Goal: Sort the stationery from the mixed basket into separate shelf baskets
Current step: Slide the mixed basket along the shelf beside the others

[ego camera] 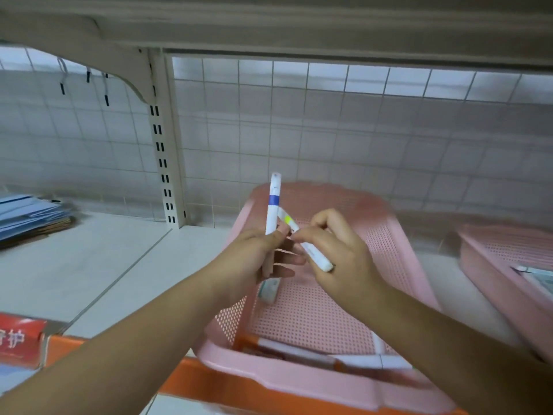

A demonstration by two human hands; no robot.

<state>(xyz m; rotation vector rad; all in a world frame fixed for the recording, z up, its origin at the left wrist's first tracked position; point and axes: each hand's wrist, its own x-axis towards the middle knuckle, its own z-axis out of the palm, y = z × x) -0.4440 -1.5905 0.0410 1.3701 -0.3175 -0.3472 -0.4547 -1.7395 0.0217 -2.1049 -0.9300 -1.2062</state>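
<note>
Over a pink perforated basket (398, 244) on the shelf, my left hand (257, 259) grips a white marker with a blue band (273, 205), held upright. My right hand (338, 250) pinches a second white marker with a yellow-green band (317, 256), slanted down to the right. The two markers cross close together between my hands. Inside the basket lie a small white item (269, 290) below my left hand and several pens (302, 353) along the near wall.
A second pink basket (493, 250) stands to the right with a packet inside. A stack of blue folders (28, 215) lies at far left on the white shelf (89, 265). An orange shelf edge (239, 387) runs along the front, with a red label (21, 339) at left. Wire grid backs the shelf.
</note>
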